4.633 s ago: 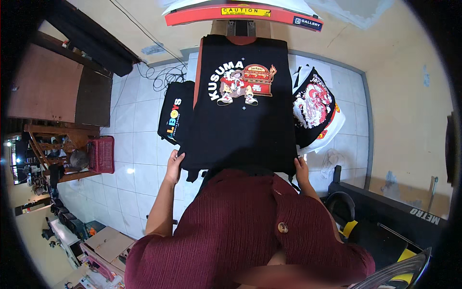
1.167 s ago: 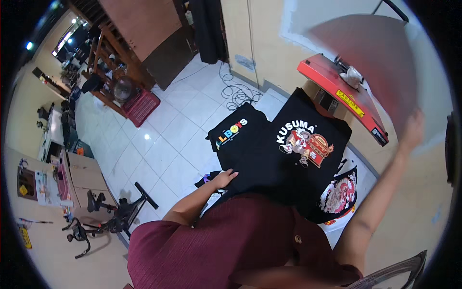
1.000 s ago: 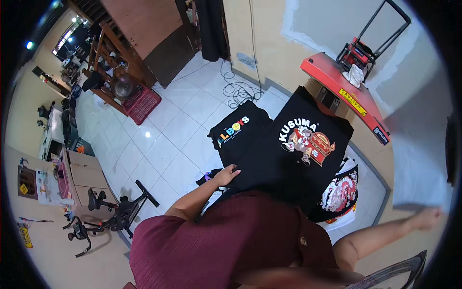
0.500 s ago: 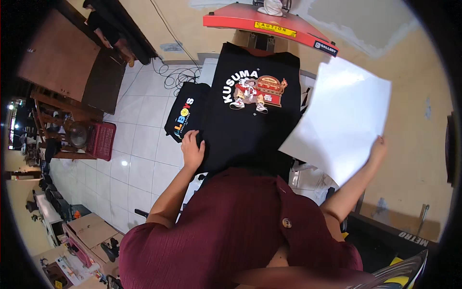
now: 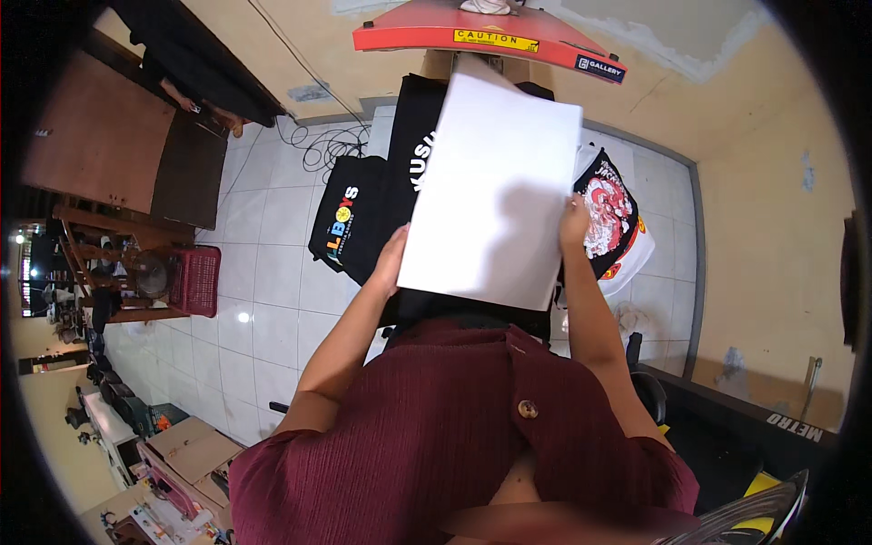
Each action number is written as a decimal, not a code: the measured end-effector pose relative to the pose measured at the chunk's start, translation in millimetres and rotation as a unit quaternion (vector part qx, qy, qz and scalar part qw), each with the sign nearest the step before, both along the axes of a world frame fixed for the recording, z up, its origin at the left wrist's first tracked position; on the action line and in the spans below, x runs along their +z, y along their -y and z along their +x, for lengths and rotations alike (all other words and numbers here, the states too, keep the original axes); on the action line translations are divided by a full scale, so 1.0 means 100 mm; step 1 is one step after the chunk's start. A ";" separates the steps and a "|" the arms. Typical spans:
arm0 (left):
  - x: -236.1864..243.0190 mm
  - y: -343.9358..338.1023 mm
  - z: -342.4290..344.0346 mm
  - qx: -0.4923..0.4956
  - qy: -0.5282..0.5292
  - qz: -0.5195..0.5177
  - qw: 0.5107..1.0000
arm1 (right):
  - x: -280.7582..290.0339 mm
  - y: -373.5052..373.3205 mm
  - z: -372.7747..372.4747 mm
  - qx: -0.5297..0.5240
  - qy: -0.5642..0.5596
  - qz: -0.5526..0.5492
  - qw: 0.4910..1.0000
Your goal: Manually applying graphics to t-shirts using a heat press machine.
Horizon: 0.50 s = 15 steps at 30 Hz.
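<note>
Left hand (image 5: 392,257): clamped on white sheet's (image 5: 495,186) left edge
Right hand (image 5: 574,221): gripping its right edge — over black shirt (image 5: 400,173)

White floor tiles (image 5: 272,300) cover the room, with glare from a lamp on one of them. The walls (image 5: 772,227) are yellowish, patched grey high up. A brown wooden cabinet (image 5: 118,154) stands at the left, with a wooden shelf (image 5: 100,263) of clutter and a red plastic crate (image 5: 195,280) beside it. Black cables (image 5: 327,143) lie coiled near the wall. Cardboard boxes (image 5: 186,454) sit lower left.
</note>
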<state>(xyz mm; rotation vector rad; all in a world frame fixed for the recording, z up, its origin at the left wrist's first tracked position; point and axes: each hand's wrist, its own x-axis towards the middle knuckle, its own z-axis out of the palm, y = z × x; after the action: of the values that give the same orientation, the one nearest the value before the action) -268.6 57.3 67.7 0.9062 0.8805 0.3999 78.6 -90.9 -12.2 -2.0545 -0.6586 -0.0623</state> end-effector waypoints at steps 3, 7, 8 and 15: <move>-0.23 -0.22 -0.13 0.066 -0.027 0.014 0.997 | 0.21 -0.39 -0.29 0.014 -0.036 -0.058 0.998; -0.57 -0.38 -0.14 0.024 -0.193 0.277 0.941 | 0.07 -0.51 -0.27 -0.007 -0.072 -0.138 0.988; -0.65 -0.39 -0.14 0.047 -0.239 0.403 0.882 | 0.07 -0.55 -0.30 -0.001 -0.071 -0.165 0.984; -0.47 -0.33 -0.14 -0.058 -0.403 0.538 0.738 | 0.22 -0.47 -0.43 0.000 0.035 -0.141 0.989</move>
<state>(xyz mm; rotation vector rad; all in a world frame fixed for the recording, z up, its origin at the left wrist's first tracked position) -282.3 90.4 20.5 2.3269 1.3833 0.3944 35.2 -43.8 9.8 -2.3326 -0.7453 -0.0437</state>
